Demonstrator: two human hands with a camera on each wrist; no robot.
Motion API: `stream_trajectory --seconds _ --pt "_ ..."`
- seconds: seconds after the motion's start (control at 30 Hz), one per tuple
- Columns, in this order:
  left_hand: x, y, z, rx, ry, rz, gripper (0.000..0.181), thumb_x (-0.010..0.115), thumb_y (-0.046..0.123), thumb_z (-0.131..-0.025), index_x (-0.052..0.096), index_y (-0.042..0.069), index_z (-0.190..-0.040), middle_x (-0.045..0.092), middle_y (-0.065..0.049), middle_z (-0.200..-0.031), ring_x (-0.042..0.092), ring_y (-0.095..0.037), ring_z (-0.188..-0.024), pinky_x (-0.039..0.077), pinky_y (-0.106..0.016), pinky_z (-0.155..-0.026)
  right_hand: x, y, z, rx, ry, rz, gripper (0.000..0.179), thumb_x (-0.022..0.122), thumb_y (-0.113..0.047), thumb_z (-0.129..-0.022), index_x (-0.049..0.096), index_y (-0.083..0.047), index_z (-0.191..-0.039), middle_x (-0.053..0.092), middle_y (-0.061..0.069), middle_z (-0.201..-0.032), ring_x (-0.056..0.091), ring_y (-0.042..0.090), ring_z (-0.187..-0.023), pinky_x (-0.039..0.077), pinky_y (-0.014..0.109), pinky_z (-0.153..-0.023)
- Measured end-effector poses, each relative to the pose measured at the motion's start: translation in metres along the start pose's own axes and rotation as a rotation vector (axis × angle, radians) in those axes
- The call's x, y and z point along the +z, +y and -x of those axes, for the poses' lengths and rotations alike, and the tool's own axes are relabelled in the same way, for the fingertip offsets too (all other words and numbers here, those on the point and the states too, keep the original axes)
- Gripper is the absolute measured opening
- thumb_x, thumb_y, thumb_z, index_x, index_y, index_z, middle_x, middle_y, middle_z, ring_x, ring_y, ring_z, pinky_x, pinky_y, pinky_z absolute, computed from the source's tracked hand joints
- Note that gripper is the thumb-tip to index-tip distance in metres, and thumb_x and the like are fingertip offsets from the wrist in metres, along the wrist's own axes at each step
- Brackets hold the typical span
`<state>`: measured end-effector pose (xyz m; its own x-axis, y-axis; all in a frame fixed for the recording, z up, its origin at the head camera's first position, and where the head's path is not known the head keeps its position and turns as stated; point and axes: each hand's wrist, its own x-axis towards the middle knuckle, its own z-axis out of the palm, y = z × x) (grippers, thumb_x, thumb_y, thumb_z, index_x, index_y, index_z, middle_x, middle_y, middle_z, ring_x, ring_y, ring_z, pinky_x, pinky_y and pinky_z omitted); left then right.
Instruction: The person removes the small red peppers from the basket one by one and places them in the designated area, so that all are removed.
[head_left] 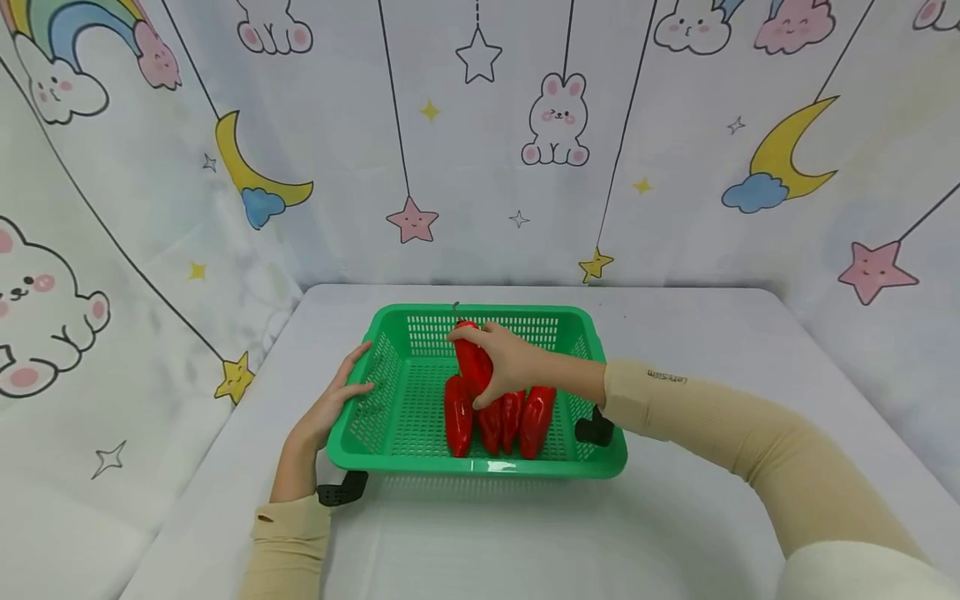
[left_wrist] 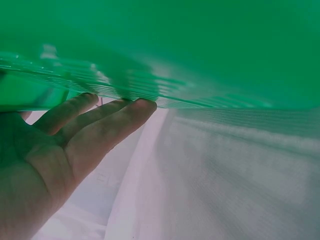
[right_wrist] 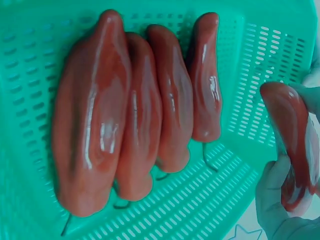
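Observation:
A green plastic basket point(head_left: 472, 465) with slotted walls stands on the table. My left hand point(head_left: 318, 421) is at its left rim, thumb over the edge inside; in the left wrist view the other fingers point(left_wrist: 107, 132) stretch nearly straight against its outside. Over the basket, my right hand point(head_left: 513, 362) grips a long red pepper point(head_left: 471, 358) between thumb and fingers, its stem end pointing away. Beneath it several glossy red peppers point(head_left: 536, 423) lie side by side on the basket floor. In the right wrist view, the gripped pepper point(right_wrist: 290, 135) is apart from the row of peppers point(right_wrist: 95, 120).
The white-covered table point(head_left: 690, 500) extends around the basket. A cloth backdrop point(head_left: 337, 108) printed with rabbits, moons and stars hangs behind and at the sides. Black wrist devices point(head_left: 595, 429) sit at both wrists, the right one over the basket's right edge.

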<state>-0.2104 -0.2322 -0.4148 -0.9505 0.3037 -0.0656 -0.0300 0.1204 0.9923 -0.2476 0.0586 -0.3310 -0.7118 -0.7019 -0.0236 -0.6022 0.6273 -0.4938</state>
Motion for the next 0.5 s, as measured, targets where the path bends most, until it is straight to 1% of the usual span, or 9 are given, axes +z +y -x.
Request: stream_trajectory --seconds 0.13,0.27,0.5 --pt "0.001 0.000 0.000 -0.006 0.000 0.012 0.066 0.039 0.016 -0.095 0.003 0.030 -0.148 -0.003 -0.011 -0.150 0.021 -0.041 -0.127 0.039 -0.046 -0.086 -0.005 0.000 0.008 -0.001 -0.003 -0.022 0.085 0.083 -0.021 -0.063 0.038 -0.021 -0.135 0.044 0.010 -0.114 0.045 0.021 -0.103 0.049 0.026 -0.069" --pt "0.001 0.000 0.000 -0.006 -0.004 0.028 0.066 0.039 0.015 -0.095 0.002 0.030 -0.148 -0.002 -0.012 -0.150 0.025 -0.042 -0.124 0.040 -0.046 -0.084 -0.013 0.000 0.015 0.015 0.005 -0.015 0.086 0.084 -0.022 -0.062 0.038 -0.020 -0.135 0.045 0.010 -0.114 0.044 0.023 -0.104 0.049 0.028 -0.069" --pt "0.001 0.002 0.001 -0.004 -0.002 0.017 0.067 0.040 0.015 -0.094 0.002 0.030 -0.148 -0.003 -0.011 -0.150 0.023 -0.042 -0.125 0.040 -0.046 -0.084 -0.030 0.006 0.028 0.052 -0.008 -0.024 0.086 0.083 -0.020 -0.063 0.037 -0.022 -0.135 0.046 0.009 -0.117 0.041 0.025 -0.109 0.050 0.029 -0.068"
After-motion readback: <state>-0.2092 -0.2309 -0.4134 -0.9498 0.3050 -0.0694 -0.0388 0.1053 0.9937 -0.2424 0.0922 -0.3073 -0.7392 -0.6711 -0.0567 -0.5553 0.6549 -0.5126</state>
